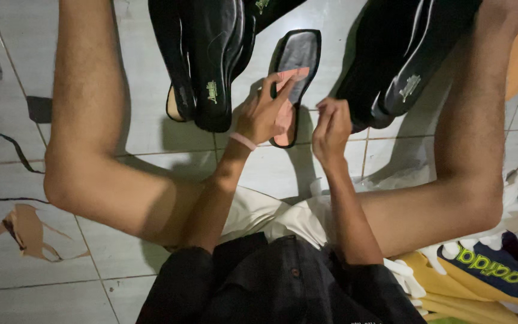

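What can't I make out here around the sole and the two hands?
All in the head view:
- Sole: its middle is hidden by the left hand.
- Pink liner: partly covered by the left fingers.
- Right hand: fingertips curled inward; whether they pinch anything cannot be told.
- Black stacks: tops cut off by the upper edge.
- Cloth pile: cut off at the right and bottom edges.

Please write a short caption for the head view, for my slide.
Seated on a tiled floor, left hand and right hand work on a sole between black sole stacks.
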Demonstrator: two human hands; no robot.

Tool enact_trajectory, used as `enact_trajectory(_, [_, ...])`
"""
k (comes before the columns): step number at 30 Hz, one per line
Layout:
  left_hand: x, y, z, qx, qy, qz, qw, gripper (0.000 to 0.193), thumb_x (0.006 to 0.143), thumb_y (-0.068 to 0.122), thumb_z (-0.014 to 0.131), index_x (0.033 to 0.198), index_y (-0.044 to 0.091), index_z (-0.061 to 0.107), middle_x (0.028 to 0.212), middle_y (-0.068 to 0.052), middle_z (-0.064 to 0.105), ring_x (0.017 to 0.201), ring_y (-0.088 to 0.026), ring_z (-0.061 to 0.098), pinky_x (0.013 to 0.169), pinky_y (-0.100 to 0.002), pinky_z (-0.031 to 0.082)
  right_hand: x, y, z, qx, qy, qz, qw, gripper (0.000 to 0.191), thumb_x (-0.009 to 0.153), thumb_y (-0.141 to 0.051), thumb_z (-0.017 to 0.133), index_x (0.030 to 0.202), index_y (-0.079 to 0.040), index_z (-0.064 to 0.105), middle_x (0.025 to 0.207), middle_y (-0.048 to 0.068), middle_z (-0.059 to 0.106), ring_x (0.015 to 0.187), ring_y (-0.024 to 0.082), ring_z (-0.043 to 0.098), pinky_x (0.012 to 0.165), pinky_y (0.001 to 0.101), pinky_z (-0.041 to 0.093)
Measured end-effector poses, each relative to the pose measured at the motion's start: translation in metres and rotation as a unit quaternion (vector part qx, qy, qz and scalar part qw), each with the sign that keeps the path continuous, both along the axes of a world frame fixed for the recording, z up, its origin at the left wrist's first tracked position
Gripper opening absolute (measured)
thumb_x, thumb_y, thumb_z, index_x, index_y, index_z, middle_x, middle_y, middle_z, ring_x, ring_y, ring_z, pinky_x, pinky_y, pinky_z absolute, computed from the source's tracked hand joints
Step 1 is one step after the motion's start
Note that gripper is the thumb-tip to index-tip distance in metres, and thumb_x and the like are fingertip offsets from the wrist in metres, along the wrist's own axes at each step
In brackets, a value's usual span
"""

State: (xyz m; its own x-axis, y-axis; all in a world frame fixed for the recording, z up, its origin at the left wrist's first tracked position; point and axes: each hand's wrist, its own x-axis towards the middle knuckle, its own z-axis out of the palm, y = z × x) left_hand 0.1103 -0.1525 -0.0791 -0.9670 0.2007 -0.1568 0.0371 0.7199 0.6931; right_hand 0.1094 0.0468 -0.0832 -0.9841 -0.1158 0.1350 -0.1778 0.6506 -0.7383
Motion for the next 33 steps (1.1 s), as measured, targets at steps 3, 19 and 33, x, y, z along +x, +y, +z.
enact_trajectory(3, [-0.004, 0.003, -0.004, -0.024, 0.026, 0.002, 0.999, 0.124, 0.052, 0.007, 0.090, 0.159, 0.029, 0.030, 0.140, -0.014, 0.041, 0.120, -0.045, 0.053, 0.093, -0.049, 0.054, -0.012, 0.000, 0.012, -0.007, 0.005, 0.020, 1.000, 0.019, 0.111, -0.005, 0.052, 0.123, 0.000, 0.066, 0.111, 0.019, 0.068, 0.082, 0.025, 0.066, 0.075, 0.0341, 0.054])
enact_trajectory(19, [0.000, 0.009, -0.017, 0.009, 0.024, 0.054, 0.998, 0.105, 0.065, 0.017, 0.093, 0.155, 0.031, 0.041, 0.127, -0.020, 0.042, 0.120, -0.043, 0.044, 0.103, -0.050, 0.043, 0.017, 0.007, 0.002, 0.145, -0.046, 0.155, 0.976, 0.037, 0.087, 0.005, 0.071, 0.122, -0.007, 0.073, 0.102, 0.017, 0.076, 0.082, 0.032, 0.074, 0.067, 0.0409, 0.056])
enact_trajectory(33, [0.014, 0.040, 0.011, 0.111, 0.174, 0.267, 0.941, 0.062, 0.076, -0.007, 0.068, 0.137, 0.005, 0.058, 0.136, -0.018, 0.059, 0.124, -0.034, 0.062, 0.106, -0.047, 0.049, 0.013, 0.023, 0.017, -0.089, -0.011, 0.043, 0.995, 0.019, 0.111, -0.003, 0.053, 0.119, 0.005, 0.069, 0.112, 0.015, 0.077, 0.094, 0.021, 0.078, 0.083, 0.0312, 0.064])
